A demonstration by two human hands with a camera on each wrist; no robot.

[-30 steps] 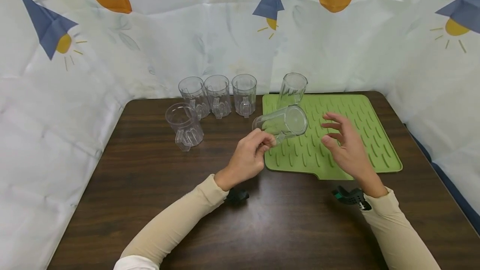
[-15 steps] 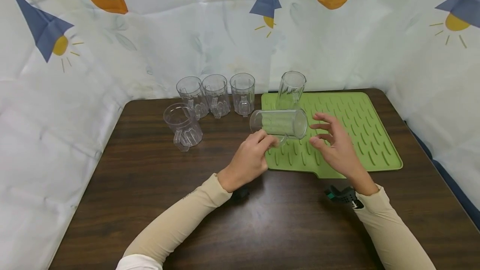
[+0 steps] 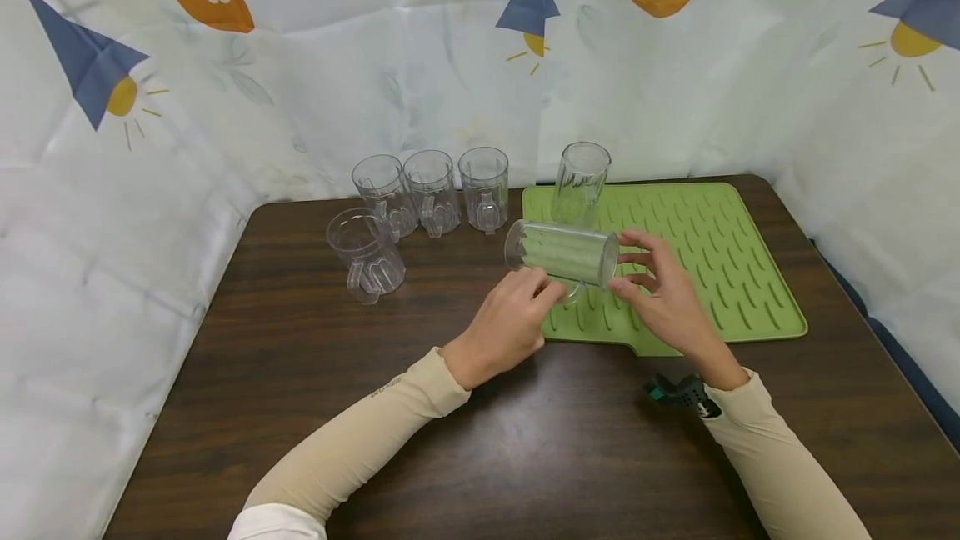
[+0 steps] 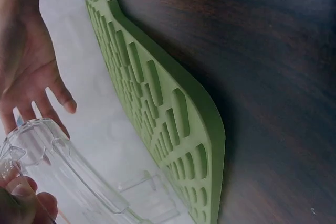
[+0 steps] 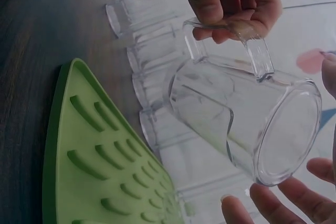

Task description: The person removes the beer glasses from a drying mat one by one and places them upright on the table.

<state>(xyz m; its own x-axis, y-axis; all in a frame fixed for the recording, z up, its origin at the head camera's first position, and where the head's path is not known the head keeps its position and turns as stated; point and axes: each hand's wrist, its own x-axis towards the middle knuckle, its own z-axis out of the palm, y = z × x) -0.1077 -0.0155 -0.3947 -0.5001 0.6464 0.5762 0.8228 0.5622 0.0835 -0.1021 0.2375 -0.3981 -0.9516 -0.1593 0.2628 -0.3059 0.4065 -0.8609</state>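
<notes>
A clear mug (image 3: 566, 252) lies sideways in the air above the green ribbed drying mat (image 3: 720, 273). My left hand (image 3: 502, 327) grips it by the handle, fingers curled round it, as the right wrist view also shows. At the mug's right end is my right hand (image 3: 667, 298), its fingers spread and loosely bent. In the right wrist view, its fingertips (image 5: 262, 195) come right up to the mug's end edge, while the thumb stands off to the side. Another clear mug (image 3: 581, 182) stands at the mat's back left corner, behind the held one.
Three clear mugs stand in a row at the back of the dark wood table (image 3: 315, 407), among them one mug (image 3: 483, 190) close to the mat. A further mug (image 3: 367, 257) stands in front of the row's left end. Patterned white cloth (image 3: 337, 65) encloses the table.
The held mug has swung level, its right end turning toward the right hand. My right hand has moved left, up to that end. The standing mugs have stayed put.
</notes>
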